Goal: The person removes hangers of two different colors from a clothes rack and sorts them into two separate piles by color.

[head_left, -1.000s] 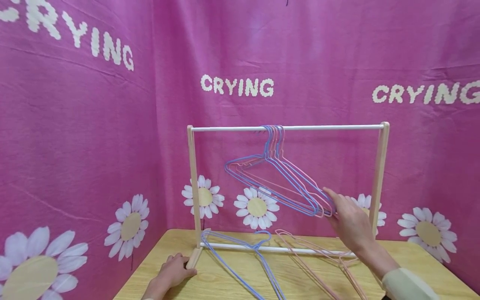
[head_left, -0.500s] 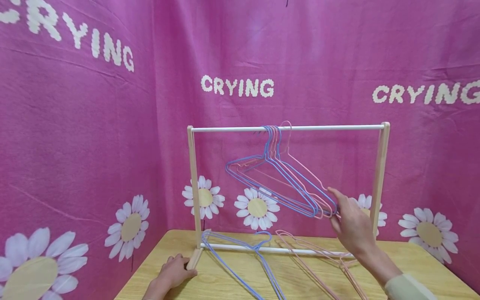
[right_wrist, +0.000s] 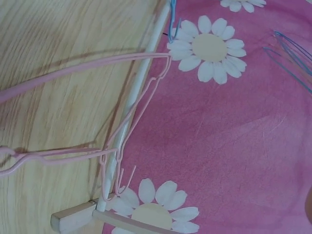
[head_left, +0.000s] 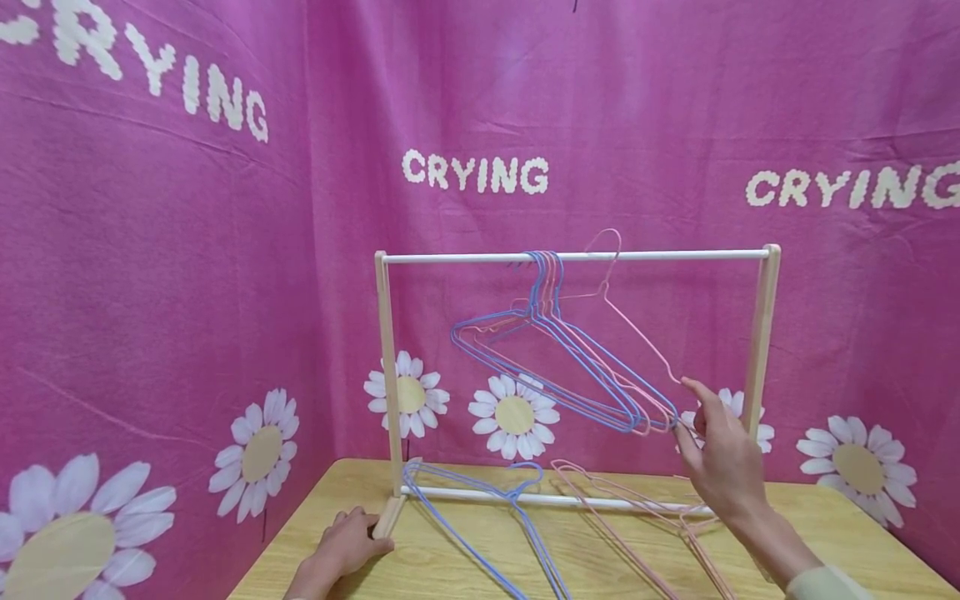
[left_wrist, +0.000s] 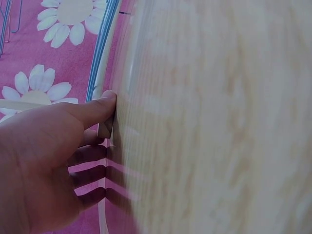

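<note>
The right hand (head_left: 723,457) had lifted a thin pink wire hanger (head_left: 638,328) in its pinching grip, maybe nearly off the round white bar (head_left: 690,254); the left hand (head_left: 347,543) held a pale wooden foot (head_left: 388,517).

- My right sleeve (head_left: 828,585) is a pale, faintly greenish cream, plain where it shows, and ends short of my wrist (head_left: 746,512).
- Past it, my forearm (head_left: 782,548) and right hand (head_left: 723,454) are bare.
- My left hand (head_left: 348,543) is bare too, with slender fingers (left_wrist: 90,175) and a rounded tip to the thumb (left_wrist: 97,108).
</note>
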Available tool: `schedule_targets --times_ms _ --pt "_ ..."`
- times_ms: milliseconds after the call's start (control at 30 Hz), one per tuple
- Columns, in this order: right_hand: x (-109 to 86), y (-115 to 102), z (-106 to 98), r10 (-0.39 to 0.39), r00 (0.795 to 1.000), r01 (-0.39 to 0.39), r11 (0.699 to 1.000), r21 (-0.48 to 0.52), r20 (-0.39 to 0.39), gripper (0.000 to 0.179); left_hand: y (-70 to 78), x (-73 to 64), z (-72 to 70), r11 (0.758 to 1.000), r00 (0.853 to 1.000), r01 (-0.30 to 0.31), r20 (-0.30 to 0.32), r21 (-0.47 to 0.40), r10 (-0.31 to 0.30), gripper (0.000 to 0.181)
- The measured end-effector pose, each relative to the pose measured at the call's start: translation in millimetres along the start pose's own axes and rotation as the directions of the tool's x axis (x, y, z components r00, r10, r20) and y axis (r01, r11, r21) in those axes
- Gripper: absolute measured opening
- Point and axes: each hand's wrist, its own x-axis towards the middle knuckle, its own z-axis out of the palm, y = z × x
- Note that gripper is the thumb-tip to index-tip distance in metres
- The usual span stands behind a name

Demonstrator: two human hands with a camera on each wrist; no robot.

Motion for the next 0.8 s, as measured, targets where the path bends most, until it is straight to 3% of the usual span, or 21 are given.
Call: schedule_targets --times_ms 200,500,600,800 --pt "-9.5 3.9 -4.5 0.007 1.000 -0.006 1.000 0.030 -0.016 0.066 -0.5 0.9 1.2 1.000 1.000 -0.002 0.001 0.007 0.002 0.053" --pt "-30.3 3.8 -16.9 0.110 0.994 -0.110 0.992 0.055 0.004 0.069 1.9 -1.6 -1.9 1.000 1.000 -0.007 -0.007 0.003 0.007 0.054" --pt "-38.8 3.2 -20.2 0.182 0.983 -0.183 0.981 0.063 0.021 0.067 2.1 -1.2 -1.1 1.000 1.000 -0.015 -0.012 0.012 0.015 0.053" --pt "-56.4 1.5 -26.6 0.325 0.942 -0.329 0.943 0.039 0.088 0.065 3.1 -0.9 -0.6 1.000 1.000 -0.017 -0.018 0.018 0.017 0.053"
